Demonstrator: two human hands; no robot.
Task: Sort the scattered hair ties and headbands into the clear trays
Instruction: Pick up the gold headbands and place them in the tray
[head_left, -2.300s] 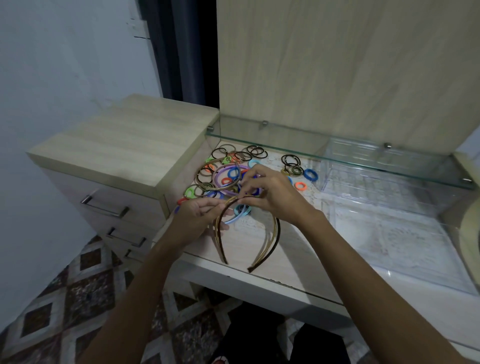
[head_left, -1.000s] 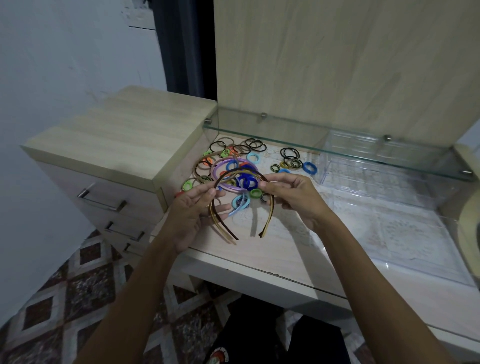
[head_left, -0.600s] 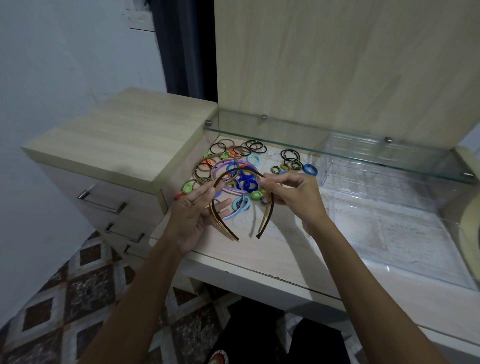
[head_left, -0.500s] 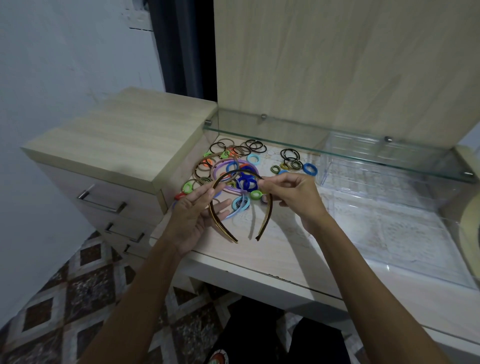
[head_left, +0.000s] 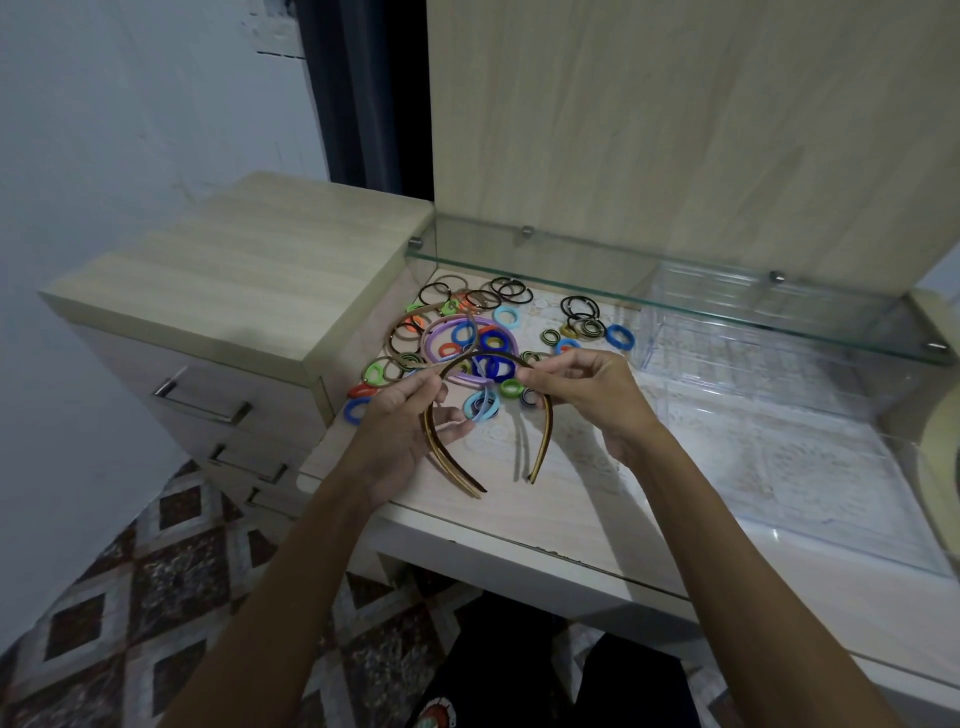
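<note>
The left hand (head_left: 397, 426) and right hand (head_left: 584, 395) each pinch the brown headbands (head_left: 543, 441) at the top; the ends hang below the fingers; hair ties (head_left: 491, 340) lie just behind; clear trays (head_left: 769, 332) sit right.

A home is indicated, most likely a bedroom dressing corner. A pale wood-grain vanity counter (head_left: 519, 514) is seen, topped by a glass shelf (head_left: 675, 306) against a tall wooden panel (head_left: 675, 130). At ten o'clock a matching drawer unit (head_left: 208, 322) is placed beside a plastered wall (head_left: 104, 130). Patterned floor tiles (head_left: 130, 597) are visible at seven o'clock.
</note>
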